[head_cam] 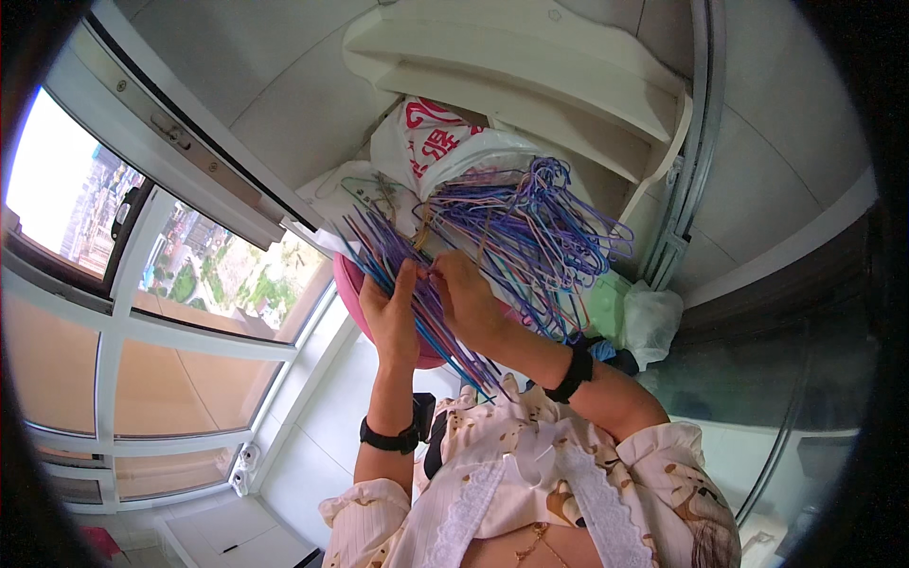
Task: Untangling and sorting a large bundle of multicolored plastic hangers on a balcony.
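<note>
My left hand (392, 305) grips a bundle of thin coated-wire hangers (433, 323), mostly purple and blue with a few pink ones. My right hand (465, 295) is at the upper right side of that bundle, its fingertips pinched together close to my left thumb; whether something thin lies between them cannot be told. Beyond and to the right lies a large pile of similar hangers (532, 227), hooks tangled at its far end. Yellowish ties (423, 226) show between the bundle and the pile. Beneath the hangers stands a pink round container or stool (348, 291), mostly covered.
A white plastic bag with red print (426, 142) lies behind the pile, against a cream shelf unit (525, 64). To the right are a light green container (607, 305) and a translucent plastic bag (652, 319). Framed windows (213, 284) run along the left.
</note>
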A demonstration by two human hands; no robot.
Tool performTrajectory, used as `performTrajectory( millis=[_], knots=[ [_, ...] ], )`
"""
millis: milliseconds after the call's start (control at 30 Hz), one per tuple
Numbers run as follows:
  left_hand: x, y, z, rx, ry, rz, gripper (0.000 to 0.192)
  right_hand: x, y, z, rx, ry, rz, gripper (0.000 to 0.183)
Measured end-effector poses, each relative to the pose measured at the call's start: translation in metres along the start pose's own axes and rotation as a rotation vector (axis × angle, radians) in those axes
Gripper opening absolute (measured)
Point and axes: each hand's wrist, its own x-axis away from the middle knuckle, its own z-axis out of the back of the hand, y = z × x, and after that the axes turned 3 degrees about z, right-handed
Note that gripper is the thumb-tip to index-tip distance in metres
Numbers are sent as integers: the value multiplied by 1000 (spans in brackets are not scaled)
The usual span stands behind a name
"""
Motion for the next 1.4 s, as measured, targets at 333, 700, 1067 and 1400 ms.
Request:
performTrajectory(
  millis=[333,700,1067,1400],
  knots=[
    [-2,-5,1,14,1,85,10,-1,-5,11,-110,-203,-16,24],
    [3,10,34,107,6,68,11,51,163,83,460,91,-283,31],
    [9,14,45,154,-34,179,15,61,212,106,620,-297,-791,8],
    [10,17,42,109,-45,180,15,87,231,150,396,-153,-471,7]
  ],
)
